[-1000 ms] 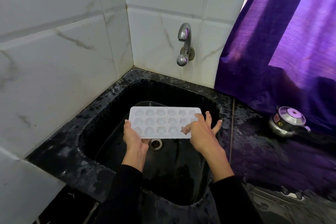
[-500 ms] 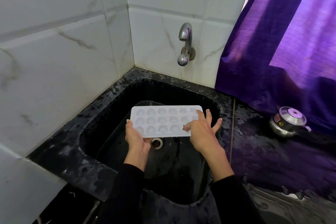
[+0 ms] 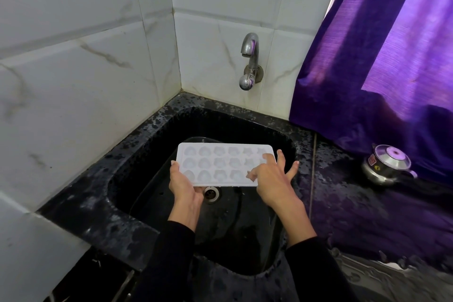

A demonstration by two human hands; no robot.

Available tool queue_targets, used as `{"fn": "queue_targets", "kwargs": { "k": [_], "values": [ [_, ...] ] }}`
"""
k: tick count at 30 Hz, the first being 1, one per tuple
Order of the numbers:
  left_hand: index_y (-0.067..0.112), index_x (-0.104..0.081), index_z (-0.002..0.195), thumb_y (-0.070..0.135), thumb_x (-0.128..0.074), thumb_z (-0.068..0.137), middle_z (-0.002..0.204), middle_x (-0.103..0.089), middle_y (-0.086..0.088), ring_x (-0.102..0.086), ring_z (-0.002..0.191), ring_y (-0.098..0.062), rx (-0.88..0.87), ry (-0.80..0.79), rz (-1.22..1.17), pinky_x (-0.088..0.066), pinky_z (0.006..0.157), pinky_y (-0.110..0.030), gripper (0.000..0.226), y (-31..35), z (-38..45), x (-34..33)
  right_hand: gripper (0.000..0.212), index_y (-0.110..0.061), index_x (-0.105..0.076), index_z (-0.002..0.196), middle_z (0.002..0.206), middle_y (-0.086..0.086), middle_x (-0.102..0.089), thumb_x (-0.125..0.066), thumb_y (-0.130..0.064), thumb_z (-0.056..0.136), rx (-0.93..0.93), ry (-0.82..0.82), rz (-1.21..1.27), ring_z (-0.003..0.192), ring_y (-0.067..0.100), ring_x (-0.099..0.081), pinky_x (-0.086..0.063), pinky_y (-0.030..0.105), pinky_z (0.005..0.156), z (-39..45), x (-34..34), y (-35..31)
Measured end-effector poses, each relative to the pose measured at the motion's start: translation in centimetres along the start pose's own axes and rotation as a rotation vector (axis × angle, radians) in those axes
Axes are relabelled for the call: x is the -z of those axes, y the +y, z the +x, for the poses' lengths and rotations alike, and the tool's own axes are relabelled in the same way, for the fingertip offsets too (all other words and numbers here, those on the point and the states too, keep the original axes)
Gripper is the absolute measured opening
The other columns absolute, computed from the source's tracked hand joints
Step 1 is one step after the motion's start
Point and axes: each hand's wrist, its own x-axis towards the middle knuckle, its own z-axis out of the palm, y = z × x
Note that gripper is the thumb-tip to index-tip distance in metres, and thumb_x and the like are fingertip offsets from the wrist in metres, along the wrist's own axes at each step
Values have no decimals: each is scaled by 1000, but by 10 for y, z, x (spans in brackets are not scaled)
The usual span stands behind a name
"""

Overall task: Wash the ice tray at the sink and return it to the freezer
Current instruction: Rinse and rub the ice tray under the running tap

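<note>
your left hand point(image 3: 184, 187) grips white ice tray point(image 3: 220, 164) by its left end, thumb on rim, fingers curled under. tray held level over black sink point(image 3: 137, 169), right above drain point(image 3: 211, 193), cavities up. your right hand point(image 3: 272, 180) lies on tray's right part, fingers spread, index and thumb touching cavities, other fingers fanned past edge. tap point(image 3: 249, 61) on tiled wall, no water visible. steel pot point(image 3: 387, 164) on wet counter to right, under purple curtain point(image 3: 382, 56)
</note>
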Motion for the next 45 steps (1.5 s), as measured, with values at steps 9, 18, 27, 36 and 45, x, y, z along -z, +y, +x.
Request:
{"fn": "queue_targets", "kwargs": {
  "k": [9, 18, 27, 36, 45],
  "values": [
    [16, -61, 108, 48, -39, 100, 101, -70, -10, -67, 92, -30, 1, 3, 4, -57, 71, -45, 40, 1, -4, 0, 53, -23, -55, 108, 147, 8, -21, -48, 19, 75, 73, 122, 81, 146, 30, 11, 14, 63, 111, 2, 6, 1],
    [14, -62, 117, 50, -39, 98, 112, -69, -13, -66, 101, -34, -2, -11, -1, -52, 90, -55, 46, -3, -2, -5, 63, -33, -61, 121, 160, 9, 0, -50, 13, 80, 135, 23, 6, 144, 34, 22, 15, 65, 109, -3, -1, -17],
    [15, -62, 113, 51, -39, 98, 108, -70, -12, -67, 97, -33, 14, -6, 19, -53, 90, -54, 45, -6, 0, -2, 72, -32, -62, 119, 158, 12, -6, -44, 23, 75, 96, -1, -26, 144, 35, 23, 16, 65, 108, -7, -1, -12],
    [15, -63, 113, 51, -40, 98, 109, -70, -12, -67, 99, -33, 13, 9, 27, -53, 90, -54, 45, -8, 0, -3, 57, -27, -66, 111, 156, 13, -12, -51, 18, 77, 65, -27, -44, 144, 38, 18, 14, 68, 107, -8, 3, -21],
    [12, -62, 117, 49, -40, 99, 110, -70, -13, -67, 99, -33, 9, 5, 7, -53, 89, -54, 46, -7, -2, -5, 53, -26, -65, 115, 155, 11, -13, -54, 14, 81, 63, -34, -45, 145, 38, 16, 13, 68, 108, -4, 5, -25]
  ]
}}
